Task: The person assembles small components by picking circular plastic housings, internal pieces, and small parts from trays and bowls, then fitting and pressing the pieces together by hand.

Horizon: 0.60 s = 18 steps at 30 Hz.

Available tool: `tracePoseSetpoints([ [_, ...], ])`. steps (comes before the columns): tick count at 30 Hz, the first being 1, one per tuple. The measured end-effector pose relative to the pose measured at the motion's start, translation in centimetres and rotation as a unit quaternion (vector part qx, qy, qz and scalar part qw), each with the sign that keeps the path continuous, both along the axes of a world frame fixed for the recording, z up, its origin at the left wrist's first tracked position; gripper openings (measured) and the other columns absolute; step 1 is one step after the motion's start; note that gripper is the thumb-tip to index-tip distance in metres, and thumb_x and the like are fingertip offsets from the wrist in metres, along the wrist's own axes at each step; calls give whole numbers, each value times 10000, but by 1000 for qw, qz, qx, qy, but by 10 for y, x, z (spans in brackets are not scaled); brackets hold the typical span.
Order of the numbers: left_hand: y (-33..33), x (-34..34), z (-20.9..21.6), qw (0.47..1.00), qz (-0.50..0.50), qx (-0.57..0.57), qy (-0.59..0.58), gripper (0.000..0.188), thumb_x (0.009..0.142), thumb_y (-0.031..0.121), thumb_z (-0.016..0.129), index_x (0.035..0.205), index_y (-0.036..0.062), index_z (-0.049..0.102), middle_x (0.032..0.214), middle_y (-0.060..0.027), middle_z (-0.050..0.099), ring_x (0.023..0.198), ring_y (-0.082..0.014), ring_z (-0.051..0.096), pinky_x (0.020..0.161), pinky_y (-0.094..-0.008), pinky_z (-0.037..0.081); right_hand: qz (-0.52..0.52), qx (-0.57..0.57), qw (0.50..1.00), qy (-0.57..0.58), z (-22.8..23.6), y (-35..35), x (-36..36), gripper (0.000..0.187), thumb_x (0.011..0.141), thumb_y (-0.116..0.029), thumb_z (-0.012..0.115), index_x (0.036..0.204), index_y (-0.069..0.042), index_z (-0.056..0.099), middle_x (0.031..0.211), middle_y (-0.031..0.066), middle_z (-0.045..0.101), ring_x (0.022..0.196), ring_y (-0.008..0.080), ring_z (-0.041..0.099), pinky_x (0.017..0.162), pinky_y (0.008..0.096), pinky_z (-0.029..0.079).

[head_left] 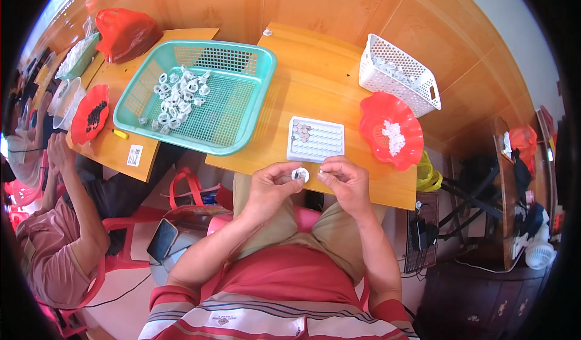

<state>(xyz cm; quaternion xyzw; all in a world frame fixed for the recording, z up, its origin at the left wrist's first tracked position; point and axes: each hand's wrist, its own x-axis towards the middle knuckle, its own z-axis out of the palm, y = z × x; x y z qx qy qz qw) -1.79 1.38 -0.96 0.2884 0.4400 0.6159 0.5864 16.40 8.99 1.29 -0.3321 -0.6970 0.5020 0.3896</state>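
My left hand [271,187] is closed around the edge of a small round white plastic part [304,171], whose dark hollow middle faces up. Close beside it, my right hand [347,187] pinches a tiny white piece [321,171] between thumb and fingertips. The two hands are apart, over the table's near edge. Just beyond them lies a white tray [330,154] with rows of round recesses. Several grey discs [302,132] sit at its left end. To the right, a red wavy-rimmed bowl [374,117] holds a heap of small white pieces [393,137].
A green basket [255,107] with white plastic parts [175,101] stands left. Behind the red bowl is a white basket [427,90]. Farther left are a red bag [124,34], a red dish [80,125] of dark bits, a yellow tool [120,134] and a seated person [63,231].
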Motion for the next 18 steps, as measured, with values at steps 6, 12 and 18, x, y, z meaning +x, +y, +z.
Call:
tracePoseSetpoints([
  [6,-2,2,2,1000,-9,0,-9,315,845,-43,668,1156,-29,626,935,-57,680,804,-102,637,728,-232,521,-8,45,998,-42,14,-12,-7,89,832,33,683,921,36,686,939,67,643,807,96,601,686,224,483],
  [12,-4,5,-1,1000,-24,-2,1,323,847,-46,662,1167,-26,624,949,-49,676,822,-102,630,742,-237,521,-9,150,986,-77,14,-19,-16,107,795,66,680,895,30,682,881,109,659,777,181,638,666,266,498],
  [18,-5,4,-3,999,-35,-16,-5,378,845,-87,641,1218,-46,595,1001,-87,681,846,-105,637,750,-229,542,-15,217,971,-100,9,-19,-16,121,763,76,693,869,22,674,855,124,662,734,227,651,642,298,513],
])
